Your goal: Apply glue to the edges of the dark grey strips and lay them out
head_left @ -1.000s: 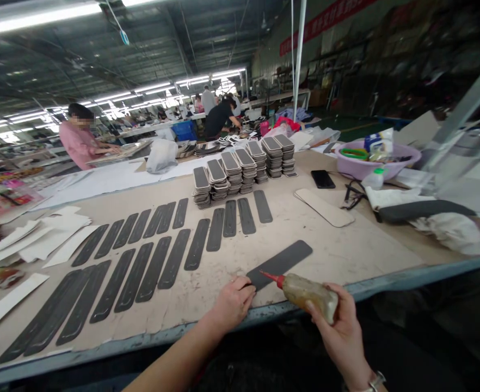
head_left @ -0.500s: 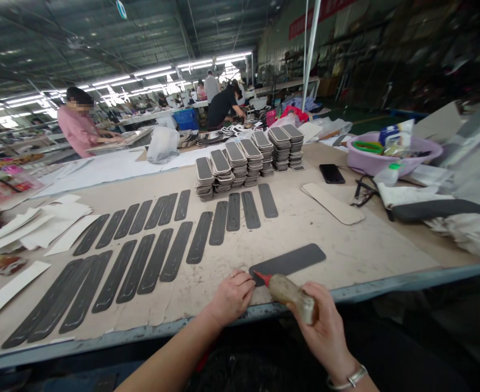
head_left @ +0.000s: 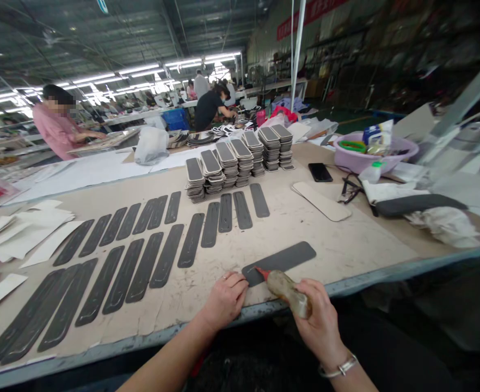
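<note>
Right hand (head_left: 319, 321) wrapped tight around a squeeze bottle (head_left: 288, 288) of brownish glue, fingers closed on its body, red nozzle (head_left: 261, 270) tipped down and touching the near end of a dark strip (head_left: 280, 262). That strip lies flat and alone near the front edge of the table (head_left: 346, 245), angled up to the right. Left hand (head_left: 223, 299) loosely curled, palm down, fingertips (head_left: 240, 280) pressing the strip's near end just left of the nozzle; holds nothing. Metal bracelet (head_left: 338, 367) on the right wrist.

Table top is worn beige board, stained with dried smears. To the left, rows of dark strips (head_left: 142, 256) laid side by side, not overlapping much. Behind them, stacks of short dark pads (head_left: 235, 160) in a line. A beige insole-shaped piece (head_left: 321, 200) lies right of centre, a black phone (head_left: 320, 172) beyond it, a purple basin (head_left: 370, 152) with bits in it at far right. White paper cutouts (head_left: 19, 239) at far left.

Room: large factory hall, fluorescent tube lights overhead, long benches. A person in a pink top (head_left: 58, 128) stands at the far left bench; a person in black (head_left: 209, 106) bends over a bench further back.
</note>
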A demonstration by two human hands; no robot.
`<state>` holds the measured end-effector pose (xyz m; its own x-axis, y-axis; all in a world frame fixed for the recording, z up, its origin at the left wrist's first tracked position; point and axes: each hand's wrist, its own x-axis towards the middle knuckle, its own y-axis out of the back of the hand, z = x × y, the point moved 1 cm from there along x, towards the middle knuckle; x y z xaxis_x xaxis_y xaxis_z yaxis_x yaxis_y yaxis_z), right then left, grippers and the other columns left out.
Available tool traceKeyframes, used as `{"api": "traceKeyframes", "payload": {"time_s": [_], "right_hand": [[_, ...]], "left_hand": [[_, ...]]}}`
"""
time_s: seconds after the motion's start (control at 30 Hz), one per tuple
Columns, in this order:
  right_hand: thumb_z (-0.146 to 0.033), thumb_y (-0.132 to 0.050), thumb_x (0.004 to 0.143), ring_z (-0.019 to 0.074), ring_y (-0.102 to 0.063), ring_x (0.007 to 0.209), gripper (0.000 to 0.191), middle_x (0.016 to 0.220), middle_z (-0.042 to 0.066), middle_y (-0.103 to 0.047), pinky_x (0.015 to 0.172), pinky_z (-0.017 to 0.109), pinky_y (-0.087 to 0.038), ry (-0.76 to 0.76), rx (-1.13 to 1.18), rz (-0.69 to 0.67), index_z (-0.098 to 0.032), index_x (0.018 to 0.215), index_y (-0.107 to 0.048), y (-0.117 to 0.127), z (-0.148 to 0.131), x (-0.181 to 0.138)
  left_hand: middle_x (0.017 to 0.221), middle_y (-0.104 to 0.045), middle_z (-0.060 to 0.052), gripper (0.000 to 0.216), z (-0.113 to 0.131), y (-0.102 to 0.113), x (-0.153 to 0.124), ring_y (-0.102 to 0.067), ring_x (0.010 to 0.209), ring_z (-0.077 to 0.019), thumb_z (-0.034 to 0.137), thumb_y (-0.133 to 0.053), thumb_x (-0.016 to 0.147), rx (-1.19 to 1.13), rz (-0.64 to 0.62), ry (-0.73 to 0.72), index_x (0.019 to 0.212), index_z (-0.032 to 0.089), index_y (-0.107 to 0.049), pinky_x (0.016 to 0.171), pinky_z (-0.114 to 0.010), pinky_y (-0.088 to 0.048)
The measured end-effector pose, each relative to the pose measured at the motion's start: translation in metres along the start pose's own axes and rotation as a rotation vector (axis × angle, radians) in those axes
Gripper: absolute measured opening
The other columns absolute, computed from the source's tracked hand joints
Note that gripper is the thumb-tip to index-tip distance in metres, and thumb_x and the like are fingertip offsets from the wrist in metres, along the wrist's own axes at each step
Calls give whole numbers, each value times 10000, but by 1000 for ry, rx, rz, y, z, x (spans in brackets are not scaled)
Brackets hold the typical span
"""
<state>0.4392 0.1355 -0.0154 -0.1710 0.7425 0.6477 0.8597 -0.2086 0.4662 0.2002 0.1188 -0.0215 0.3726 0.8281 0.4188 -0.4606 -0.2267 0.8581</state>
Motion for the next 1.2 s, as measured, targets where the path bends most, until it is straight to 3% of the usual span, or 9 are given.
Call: {"api": "traceKeyframes", "payload": {"time_s": [0.43,0.93,1.07,1.2], "right_hand": [[-213,-554,826,214,-561,898,235,967,67,-545,778,375,-513,-95,-255,234,-231,1055,-504,33,43,13],[-278,-596,833,241,-544,938,254,967,90,-572,808,378,-480,-159,-464,393,-183,1061,-534,47,59,19],[-349,-663,796,253,-553,932,368,988,96,-567,836,408,-472,-190,-363,398,-181,1095,-531,44,51,12],[-363,-675,789,239,-567,909,411,1025,84,-554,840,417,-479,-208,-83,255,-202,1128,-504,25,31,1]], "left_hand": [[989,-636,-82,201,-3,-2,0,-572,940,-203,119,-469,891,-3,45,-24,1000,160,-632,881,-403,-517],[956,-649,-81,196,-2,-1,1,-583,910,-193,117,-479,880,8,52,-28,970,157,-648,863,-385,-527],[908,-659,-83,216,2,2,2,-598,868,-189,130,-461,882,12,50,-24,956,161,-662,829,-387,-540],[893,-664,-85,218,2,2,1,-601,861,-186,132,-460,886,21,36,-15,959,154,-664,825,-387,-534]]}}
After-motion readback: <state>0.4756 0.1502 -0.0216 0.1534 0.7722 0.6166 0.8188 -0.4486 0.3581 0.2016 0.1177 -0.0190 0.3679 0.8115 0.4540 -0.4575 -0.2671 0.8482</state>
